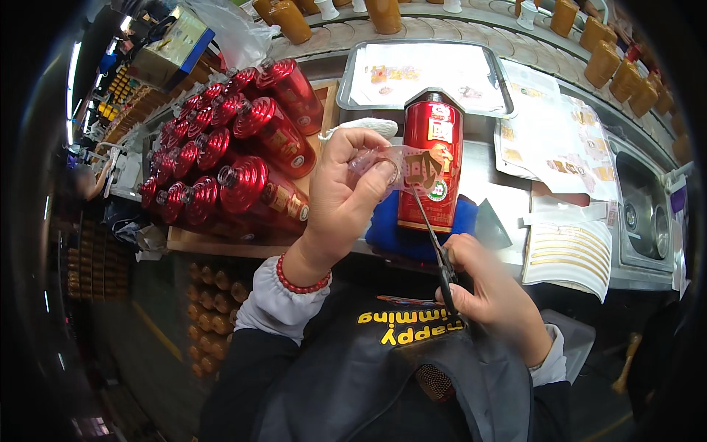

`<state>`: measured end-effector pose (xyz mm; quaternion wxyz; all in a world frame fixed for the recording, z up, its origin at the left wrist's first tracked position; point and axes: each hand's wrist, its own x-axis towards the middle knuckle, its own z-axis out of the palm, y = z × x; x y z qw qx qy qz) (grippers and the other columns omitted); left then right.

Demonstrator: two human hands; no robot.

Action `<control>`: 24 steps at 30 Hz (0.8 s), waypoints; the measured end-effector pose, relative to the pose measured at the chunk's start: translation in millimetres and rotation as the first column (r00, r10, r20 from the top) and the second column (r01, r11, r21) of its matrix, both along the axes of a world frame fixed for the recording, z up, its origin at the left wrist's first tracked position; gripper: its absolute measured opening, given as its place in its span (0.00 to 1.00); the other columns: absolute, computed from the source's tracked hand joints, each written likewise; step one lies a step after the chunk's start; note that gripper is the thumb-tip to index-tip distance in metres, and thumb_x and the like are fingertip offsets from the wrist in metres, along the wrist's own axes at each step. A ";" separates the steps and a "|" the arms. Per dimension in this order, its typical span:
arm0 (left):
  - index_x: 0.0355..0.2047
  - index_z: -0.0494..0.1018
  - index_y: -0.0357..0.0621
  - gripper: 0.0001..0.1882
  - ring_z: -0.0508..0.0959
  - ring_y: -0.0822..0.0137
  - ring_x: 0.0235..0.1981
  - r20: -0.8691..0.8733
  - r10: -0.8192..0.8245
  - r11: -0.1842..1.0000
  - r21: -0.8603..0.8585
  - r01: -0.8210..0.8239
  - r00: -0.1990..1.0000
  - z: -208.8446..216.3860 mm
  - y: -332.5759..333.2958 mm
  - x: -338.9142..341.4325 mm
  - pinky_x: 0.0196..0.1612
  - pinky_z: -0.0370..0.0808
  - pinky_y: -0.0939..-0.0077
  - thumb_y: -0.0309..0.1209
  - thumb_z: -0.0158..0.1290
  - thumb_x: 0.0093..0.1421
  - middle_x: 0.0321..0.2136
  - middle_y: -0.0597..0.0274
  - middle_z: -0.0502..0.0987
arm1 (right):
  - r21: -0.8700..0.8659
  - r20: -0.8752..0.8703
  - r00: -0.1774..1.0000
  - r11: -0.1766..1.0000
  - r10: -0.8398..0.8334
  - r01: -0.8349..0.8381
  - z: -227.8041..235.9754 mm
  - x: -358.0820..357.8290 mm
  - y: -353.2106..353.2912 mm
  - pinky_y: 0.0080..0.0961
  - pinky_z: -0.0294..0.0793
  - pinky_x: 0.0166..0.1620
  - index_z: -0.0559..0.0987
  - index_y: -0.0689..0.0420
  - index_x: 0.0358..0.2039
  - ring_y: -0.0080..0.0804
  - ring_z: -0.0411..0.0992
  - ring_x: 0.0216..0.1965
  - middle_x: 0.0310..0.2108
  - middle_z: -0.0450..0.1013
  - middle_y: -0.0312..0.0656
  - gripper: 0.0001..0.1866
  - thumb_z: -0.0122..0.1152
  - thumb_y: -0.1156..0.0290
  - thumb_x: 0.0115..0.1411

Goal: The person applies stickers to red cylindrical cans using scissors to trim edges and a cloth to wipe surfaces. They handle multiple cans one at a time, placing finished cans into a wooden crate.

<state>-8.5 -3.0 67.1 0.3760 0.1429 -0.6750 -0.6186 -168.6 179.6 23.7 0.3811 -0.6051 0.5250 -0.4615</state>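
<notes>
My left hand [353, 188] pinches a translucent pinkish decal sheet [423, 173] with a brown-gold emblem, held up in front of a red bottle [433, 131]. Scissors [434, 239] are gripped in my right hand [482, 283], which is partly blurred. Their blades point up and away from me, with the tips at the lower edge of the decal; I cannot tell whether they are cutting into it. The glossy red bottle bears gold lettering and a white-green round mark. Beneath its near end lies a blue cloth [383, 230].
Several red bottles [272, 132] crowd a wooden tray [221, 244] at left. A metal tray [346, 92] with decal sheets stands behind. More decal sheets [563, 140] and gold-striped strips [567, 254] lie right, beside a sink [644, 221]. Brown bottles [604, 62] line the far conveyor [434, 28].
</notes>
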 end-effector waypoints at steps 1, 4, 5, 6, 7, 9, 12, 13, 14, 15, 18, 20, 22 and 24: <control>0.50 0.66 0.39 0.12 0.71 0.82 0.37 -0.027 0.006 1.000 0.008 -0.005 1.000 -0.6 2.8 -1.8 0.41 0.71 0.85 0.20 0.50 0.68 0.39 0.66 0.71 | -0.006 -0.007 1.000 1.000 -0.001 0.001 0.0 0.4 -0.6 0.36 0.62 0.40 0.69 0.61 0.31 0.42 0.60 0.33 0.28 0.61 0.45 0.23 0.59 0.51 0.61; 0.51 0.65 0.39 0.12 0.71 0.82 0.37 -0.076 0.021 0.999 0.035 -0.019 0.997 -1.7 10.0 -6.5 0.41 0.70 0.86 0.20 0.49 0.69 0.39 0.66 0.71 | -0.016 -0.057 0.998 1.000 -0.009 0.008 1.8 1.9 -2.0 0.37 0.62 0.39 0.69 0.61 0.31 0.42 0.60 0.33 0.28 0.61 0.45 0.21 0.60 0.54 0.59; 0.51 0.65 0.39 0.12 0.71 0.82 0.38 -0.073 0.026 0.999 0.045 -0.023 0.997 -2.0 11.5 -6.7 0.42 0.70 0.86 0.20 0.49 0.69 0.39 0.66 0.71 | -0.017 -0.057 0.998 1.000 -0.016 0.015 2.2 2.4 -2.0 0.37 0.62 0.39 0.69 0.61 0.31 0.42 0.59 0.33 0.28 0.62 0.45 0.20 0.60 0.55 0.58; 0.51 0.65 0.39 0.12 0.71 0.82 0.38 -0.071 0.030 0.998 0.055 -0.026 0.997 -2.9 12.8 -6.5 0.42 0.70 0.86 0.20 0.49 0.69 0.39 0.66 0.71 | -0.017 -0.059 0.998 1.000 -0.024 0.023 2.2 2.9 -1.6 0.37 0.62 0.39 0.69 0.61 0.31 0.42 0.59 0.33 0.28 0.62 0.46 0.19 0.61 0.56 0.58; 0.52 0.64 0.39 0.12 0.72 0.81 0.38 -0.082 0.007 0.998 0.069 -0.002 0.997 -4.5 13.0 -5.6 0.42 0.70 0.85 0.20 0.49 0.69 0.39 0.66 0.72 | -0.016 -0.061 0.998 0.999 -0.031 0.030 2.1 3.4 -1.3 0.37 0.62 0.39 0.69 0.61 0.31 0.42 0.59 0.34 0.29 0.62 0.46 0.18 0.61 0.57 0.57; 0.52 0.64 0.39 0.12 0.72 0.81 0.39 -0.106 -0.038 0.994 0.094 0.048 0.994 -7.4 13.2 -3.9 0.43 0.71 0.84 0.20 0.49 0.69 0.40 0.65 0.73 | -0.020 -0.059 0.997 0.999 -0.045 0.043 1.2 4.1 -1.3 0.37 0.62 0.38 0.69 0.61 0.31 0.42 0.60 0.34 0.29 0.62 0.46 0.18 0.61 0.58 0.57; 0.53 0.62 0.40 0.13 0.73 0.80 0.40 -0.135 -0.017 0.992 0.119 0.033 0.991 -8.6 20.4 -7.6 0.44 0.72 0.84 0.20 0.48 0.70 0.42 0.63 0.74 | -0.009 -0.057 0.997 0.998 -0.056 0.056 1.8 4.9 -2.3 0.36 0.63 0.39 0.68 0.61 0.31 0.42 0.60 0.34 0.29 0.62 0.46 0.19 0.61 0.58 0.57; 0.53 0.62 0.40 0.13 0.73 0.80 0.40 -0.142 -0.009 0.990 0.138 0.029 0.990 -8.1 23.3 -9.4 0.43 0.72 0.84 0.20 0.48 0.70 0.43 0.62 0.75 | -0.002 -0.057 0.997 0.998 -0.058 0.058 2.1 5.1 -2.9 0.36 0.63 0.39 0.68 0.61 0.31 0.42 0.60 0.35 0.29 0.62 0.46 0.19 0.61 0.57 0.57; 0.53 0.62 0.41 0.13 0.74 0.80 0.40 -0.149 -0.002 0.987 0.158 0.026 0.989 -6.6 26.3 -11.4 0.43 0.72 0.84 0.20 0.48 0.70 0.43 0.61 0.75 | -0.018 -0.052 0.997 0.998 -0.061 0.060 1.7 5.6 -3.9 0.36 0.63 0.39 0.68 0.60 0.31 0.42 0.60 0.35 0.29 0.62 0.46 0.19 0.61 0.57 0.58; 0.53 0.62 0.41 0.13 0.74 0.80 0.41 -0.156 0.007 0.984 0.179 0.022 0.988 -5.6 28.2 -12.1 0.43 0.72 0.84 0.20 0.48 0.70 0.43 0.61 0.75 | -0.033 -0.046 0.997 0.998 -0.063 0.061 0.8 6.2 -4.8 0.36 0.64 0.39 0.68 0.60 0.31 0.42 0.60 0.35 0.30 0.63 0.46 0.20 0.61 0.56 0.58; 0.54 0.61 0.41 0.14 0.74 0.79 0.41 -0.153 -0.014 0.988 0.150 0.037 0.988 -8.3 28.3 -10.0 0.43 0.72 0.85 0.20 0.47 0.71 0.43 0.61 0.76 | -0.047 -0.058 0.997 0.997 -0.057 0.054 -0.2 5.2 -6.1 0.36 0.64 0.40 0.68 0.60 0.31 0.42 0.61 0.36 0.30 0.63 0.46 0.20 0.61 0.55 0.59; 0.54 0.61 0.42 0.14 0.74 0.80 0.40 -0.153 -0.016 0.988 0.149 0.039 0.988 -10.8 28.4 -8.7 0.43 0.72 0.85 0.20 0.47 0.71 0.43 0.61 0.76 | -0.053 -0.063 0.997 0.997 -0.053 0.050 -0.7 5.0 -7.0 0.37 0.64 0.41 0.67 0.60 0.31 0.43 0.61 0.36 0.30 0.63 0.46 0.20 0.61 0.55 0.60; 0.54 0.61 0.42 0.14 0.74 0.80 0.39 -0.151 -0.015 0.987 0.156 0.039 0.988 -12.0 29.1 -8.1 0.42 0.72 0.85 0.21 0.47 0.71 0.43 0.62 0.76 | -0.067 -0.056 0.997 0.996 -0.057 0.053 -1.5 5.6 -8.0 0.37 0.65 0.41 0.67 0.60 0.32 0.43 0.61 0.36 0.30 0.63 0.46 0.20 0.60 0.55 0.60; 0.54 0.61 0.43 0.14 0.74 0.80 0.38 -0.146 -0.016 0.986 0.163 0.040 0.989 -12.7 29.7 -8.2 0.40 0.71 0.85 0.21 0.47 0.71 0.42 0.63 0.76 | -0.071 -0.053 0.997 0.996 -0.061 0.057 -3.9 5.8 -8.2 0.37 0.65 0.41 0.68 0.60 0.32 0.43 0.61 0.36 0.30 0.63 0.46 0.20 0.60 0.55 0.61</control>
